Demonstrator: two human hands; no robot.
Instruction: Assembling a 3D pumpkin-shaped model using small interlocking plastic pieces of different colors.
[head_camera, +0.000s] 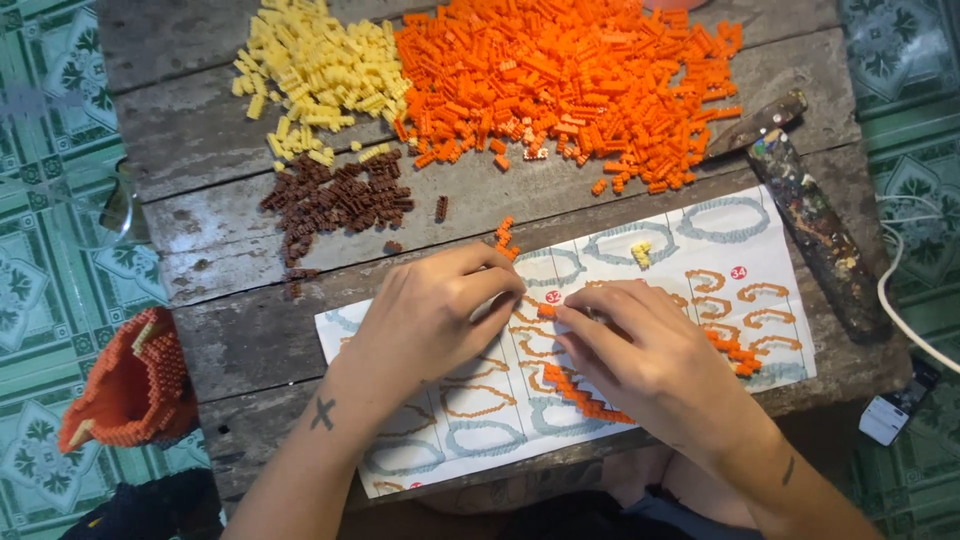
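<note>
Two hands' fingers (520, 300) pinch a tiny orange brick (546, 311) over the paper sheet (690, 260).

head view | straight down, close over wooden table (250, 340) (single view) | hands (545, 335) lower centre

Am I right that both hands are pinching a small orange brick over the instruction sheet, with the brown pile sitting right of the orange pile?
Not quite. In the head view, the brown pile lies left of the orange pile, below the yellow one. The rest holds: left hand and right hand meet at a small orange brick over the instruction sheet.
</note>
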